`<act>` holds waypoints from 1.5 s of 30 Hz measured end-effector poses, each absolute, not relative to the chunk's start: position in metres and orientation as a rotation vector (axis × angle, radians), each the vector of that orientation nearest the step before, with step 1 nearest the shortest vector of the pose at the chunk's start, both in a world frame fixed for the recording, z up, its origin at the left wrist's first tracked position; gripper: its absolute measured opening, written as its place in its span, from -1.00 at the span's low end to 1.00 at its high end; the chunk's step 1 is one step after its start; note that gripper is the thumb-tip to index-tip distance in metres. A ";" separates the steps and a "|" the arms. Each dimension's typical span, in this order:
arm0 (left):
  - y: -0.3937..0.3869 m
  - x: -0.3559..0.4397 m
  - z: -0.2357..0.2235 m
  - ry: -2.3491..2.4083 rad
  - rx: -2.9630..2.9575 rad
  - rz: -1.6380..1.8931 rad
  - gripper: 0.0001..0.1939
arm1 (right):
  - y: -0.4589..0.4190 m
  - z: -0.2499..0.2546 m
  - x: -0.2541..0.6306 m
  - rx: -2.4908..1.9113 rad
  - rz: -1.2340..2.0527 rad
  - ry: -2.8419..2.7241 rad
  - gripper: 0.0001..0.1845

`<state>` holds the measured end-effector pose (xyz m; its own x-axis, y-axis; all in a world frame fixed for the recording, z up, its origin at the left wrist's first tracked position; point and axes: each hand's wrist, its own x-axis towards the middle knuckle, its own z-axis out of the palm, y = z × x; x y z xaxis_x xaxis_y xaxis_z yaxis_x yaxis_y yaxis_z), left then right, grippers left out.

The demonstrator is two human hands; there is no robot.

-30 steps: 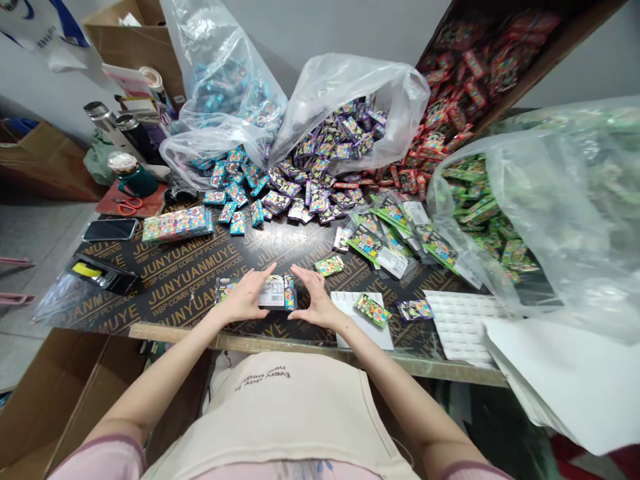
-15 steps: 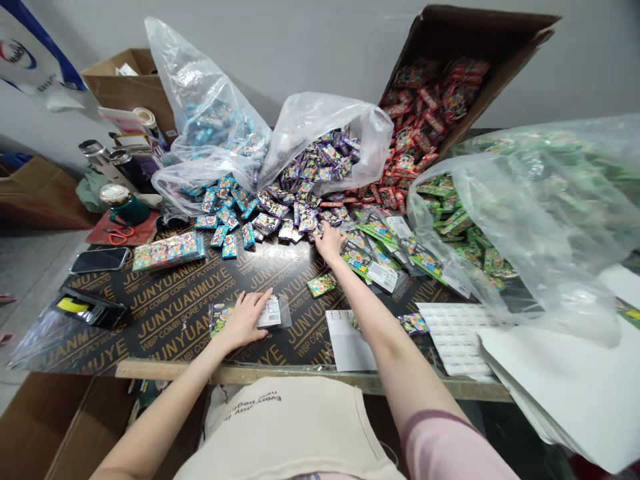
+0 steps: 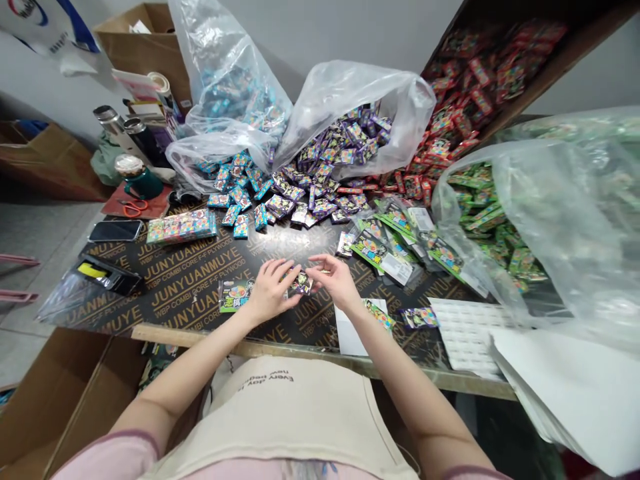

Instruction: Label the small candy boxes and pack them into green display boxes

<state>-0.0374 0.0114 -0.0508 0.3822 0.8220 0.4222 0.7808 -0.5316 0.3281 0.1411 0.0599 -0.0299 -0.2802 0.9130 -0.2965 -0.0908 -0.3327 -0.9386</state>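
My right hand [image 3: 336,281] pinches a small purple candy packet [image 3: 301,284] in front of me, over the dark board. My left hand [image 3: 270,291] is curved over the right part of a clear printed pouch [image 3: 234,295] with green and black artwork. Its thumb and fingertips come up to the left side of the packet, and the pouch's right end is hidden under them. Past my hands lies a loose pile of purple packets [image 3: 295,193], with blue packets [image 3: 240,199] to its left. Printed pouches [image 3: 373,245] lie in an overlapping stack to the right.
At the back stand bags of blue packets [image 3: 235,100] and purple packets [image 3: 350,143], and a box of red packets [image 3: 465,113]. A bag of green packets [image 3: 493,227] is at right, near a white sheet [image 3: 470,333]. A phone [image 3: 115,231] and scissors [image 3: 133,208] lie left.
My right hand has come back from the purple pile toward my left hand, with a purple packet in it. My left hand has shifted right and curled. The view has shifted somewhat.
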 end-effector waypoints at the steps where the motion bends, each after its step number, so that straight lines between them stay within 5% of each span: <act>1: 0.009 -0.038 -0.049 1.426 2.513 0.837 -0.41 | 0.058 -0.030 0.142 -1.195 1.734 -1.079 -0.53; 7: 0.002 -0.031 -0.044 1.290 1.404 0.946 -0.58 | 0.050 -0.032 0.146 -1.114 1.540 -1.307 -0.45; 11: 0.003 -0.026 -0.039 1.094 0.668 1.005 -0.57 | 0.043 -0.031 0.149 -0.941 1.000 -1.927 -0.03; 15: 0.001 -0.027 -0.035 1.053 0.560 0.969 -0.59 | 0.039 -0.038 0.148 -0.814 0.819 -2.158 -0.11; 21: -0.001 -0.035 -0.039 0.983 0.533 0.939 -0.54 | 0.037 -0.050 0.146 -0.833 0.885 -1.966 -0.18; 28: -0.001 -0.030 -0.036 0.797 0.311 0.890 -0.50 | 0.031 -0.056 0.139 -0.728 1.264 -1.806 0.01; 32: 0.001 -0.023 -0.041 1.075 0.429 0.988 -0.51 | 0.028 -0.054 0.145 -0.807 0.948 -2.064 0.07; 36: 0.001 -0.031 -0.047 1.250 0.819 0.915 -0.48 | 0.031 -0.054 0.152 -0.839 0.717 -2.231 -0.10; 42: -0.001 -0.072 -0.064 1.530 2.016 0.478 0.10 | 0.042 -0.086 0.170 -1.162 0.495 -2.212 -0.25; 45: -0.002 -0.083 -0.076 1.514 2.139 0.271 0.13 | 0.039 -0.103 0.174 -1.175 0.555 -2.288 -0.24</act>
